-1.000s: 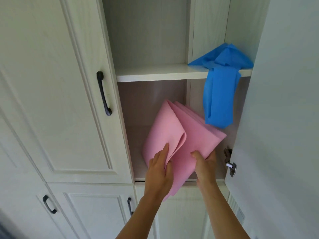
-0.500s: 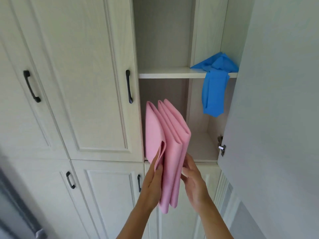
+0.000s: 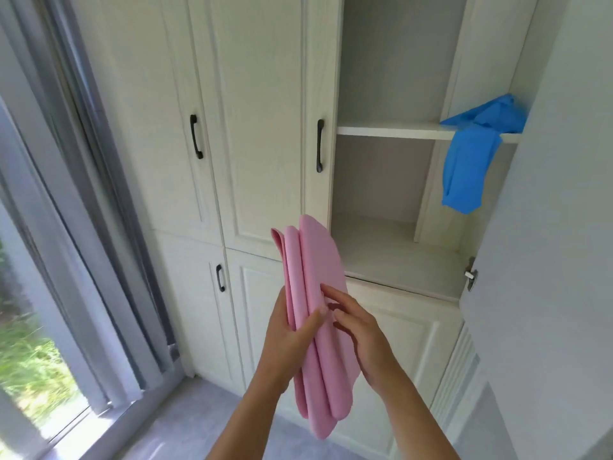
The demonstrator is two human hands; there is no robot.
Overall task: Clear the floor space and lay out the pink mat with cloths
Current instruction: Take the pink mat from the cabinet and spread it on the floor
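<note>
A folded pink mat stands upright between my two hands, out in front of the white cupboard. My left hand grips its left folds, thumb across the front. On the right side my right hand pinches the outer fold with curled fingers. A blue cloth hangs over the edge of the upper shelf inside the open cupboard, up and to the right of the mat.
The open cupboard door stands close on the right. Closed cupboard doors with black handles fill the middle. A glass sliding door is at the left. Grey floor shows below.
Both hands have drawn the pink mat out of the cupboard and lower. The view has swung left, so the glass door and floor show now.
</note>
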